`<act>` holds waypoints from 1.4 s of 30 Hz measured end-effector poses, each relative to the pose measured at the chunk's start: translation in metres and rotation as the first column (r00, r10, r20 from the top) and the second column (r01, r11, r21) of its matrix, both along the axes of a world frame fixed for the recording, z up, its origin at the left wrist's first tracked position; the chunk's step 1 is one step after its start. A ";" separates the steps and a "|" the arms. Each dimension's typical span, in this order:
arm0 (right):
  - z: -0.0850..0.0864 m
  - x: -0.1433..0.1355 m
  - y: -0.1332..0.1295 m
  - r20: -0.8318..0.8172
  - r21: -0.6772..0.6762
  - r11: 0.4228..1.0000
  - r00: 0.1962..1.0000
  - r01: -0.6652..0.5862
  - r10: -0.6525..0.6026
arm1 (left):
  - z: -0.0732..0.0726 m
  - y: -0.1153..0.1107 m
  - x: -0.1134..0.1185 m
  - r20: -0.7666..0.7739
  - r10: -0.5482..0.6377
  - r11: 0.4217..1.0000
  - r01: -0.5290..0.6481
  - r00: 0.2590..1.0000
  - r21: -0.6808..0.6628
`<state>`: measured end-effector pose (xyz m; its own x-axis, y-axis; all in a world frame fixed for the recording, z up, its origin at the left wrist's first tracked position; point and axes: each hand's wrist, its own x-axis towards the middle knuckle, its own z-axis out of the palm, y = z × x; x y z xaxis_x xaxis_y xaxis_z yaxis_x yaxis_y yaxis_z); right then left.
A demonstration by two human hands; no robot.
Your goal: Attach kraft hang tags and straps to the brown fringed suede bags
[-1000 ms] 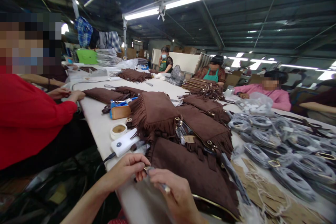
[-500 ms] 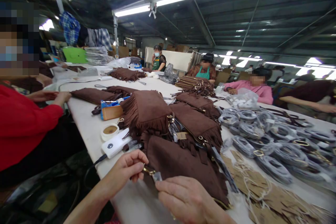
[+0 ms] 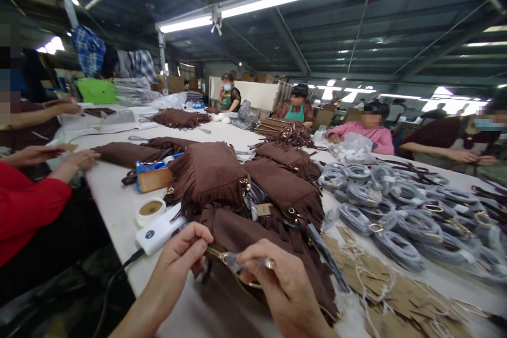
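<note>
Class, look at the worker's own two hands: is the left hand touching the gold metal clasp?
Touching. The head view shows the left hand pinching one end of the gold clasp between thumb and fingertips, with no gap; the right hand holds the other end.

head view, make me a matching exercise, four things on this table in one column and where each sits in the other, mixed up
Things:
1. white device with a cord
2. round tape roll
3. tan paper tags with string
4. grey wrapped coils

Places:
A. far right stretch of the table, past the brown fringed bags
B. near right edge, beside the bag under the hands
C. just beyond the left hand, toward the table edge
D. just behind the white device, near the tan pouch

Pairs: 1-C, 2-D, 3-B, 4-A
</note>
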<state>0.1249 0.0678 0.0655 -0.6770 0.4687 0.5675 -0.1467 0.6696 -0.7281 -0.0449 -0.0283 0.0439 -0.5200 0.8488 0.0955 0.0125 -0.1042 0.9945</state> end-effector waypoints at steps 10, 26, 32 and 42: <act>-0.001 -0.015 0.006 0.013 0.467 0.875 0.990 -0.129 0.139 | 0.003 0.010 -0.012 0.001 0.227 0.968 -0.226 0.974 0.105; 0.009 -0.020 0.018 0.041 0.021 0.967 0.967 -0.253 0.252 | -0.005 0.013 -0.004 0.081 0.166 0.978 -0.175 0.983 0.111; 0.025 -0.043 0.023 0.232 0.234 0.923 0.940 -0.305 0.252 | -0.003 0.017 -0.016 0.257 0.146 0.976 -0.181 0.955 0.120; -0.043 -0.005 0.026 0.311 0.804 0.587 0.908 -0.094 -0.281 | -0.010 0.020 -0.027 0.388 0.219 0.960 -0.268 0.895 0.077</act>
